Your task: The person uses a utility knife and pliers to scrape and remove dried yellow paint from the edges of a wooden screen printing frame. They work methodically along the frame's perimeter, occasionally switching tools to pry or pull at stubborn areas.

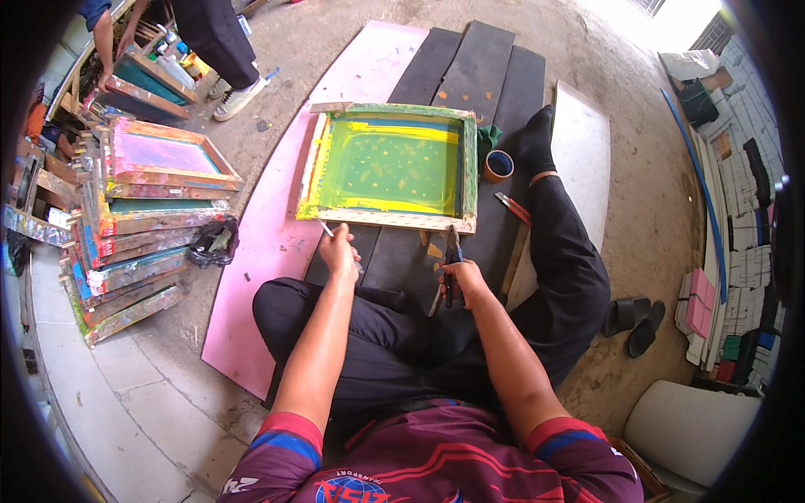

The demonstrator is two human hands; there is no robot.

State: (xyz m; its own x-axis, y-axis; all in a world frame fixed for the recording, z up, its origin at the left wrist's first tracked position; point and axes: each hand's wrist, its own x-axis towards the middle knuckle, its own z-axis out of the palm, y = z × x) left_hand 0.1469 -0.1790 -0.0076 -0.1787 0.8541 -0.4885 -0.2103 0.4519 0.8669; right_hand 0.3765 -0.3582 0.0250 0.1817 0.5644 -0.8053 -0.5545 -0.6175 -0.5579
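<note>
In front of me a wooden screen-printing frame (388, 165) lies on dark boards, its green mesh smeared with yellow. My right hand (466, 276) is closed round dark-handled pliers (454, 250), whose jaws are at the frame's near edge, towards its right corner. Closed fingers of my left hand (339, 250) hold a thin pale rod-like tool (327, 229). Its tip is close to the frame's near left part; its exact kind is unclear. To the right of the frame lie a roll of tape (498, 166) and a red-and-grey utility knife (513, 208).
Paint-stained printing frames (142, 226) are stacked at the left, beside a black plastic bag (213, 241). Beyond them another person (220, 38) handles more frames. A pink board (277, 226) lies under the left side; sandals (635, 323) sit at the right.
</note>
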